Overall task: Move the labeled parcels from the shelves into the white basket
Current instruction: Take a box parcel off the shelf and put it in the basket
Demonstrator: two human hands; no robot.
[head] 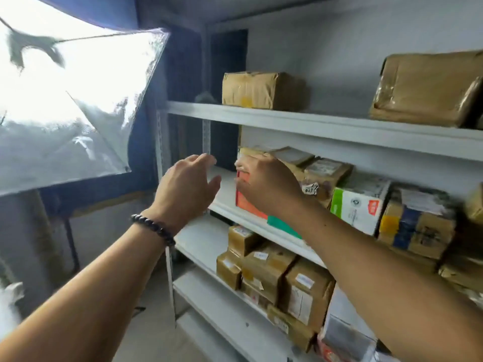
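Your left hand is open beside the orange parcel at the left end of the middle shelf; right hand touches it, grip unclear. Clamp both sides, slide out level.

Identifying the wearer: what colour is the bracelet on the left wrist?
Dark, near-black beaded bracelet; head view.

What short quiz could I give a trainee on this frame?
1. True or false: the left hand holds a parcel.
2. Which box does the right hand hold? A) green-white box B) orange box C) brown parcel on the top shelf
3. Fill in: the bracelet is on the ___ wrist.
Key: 1 false; 2 B; 3 left.
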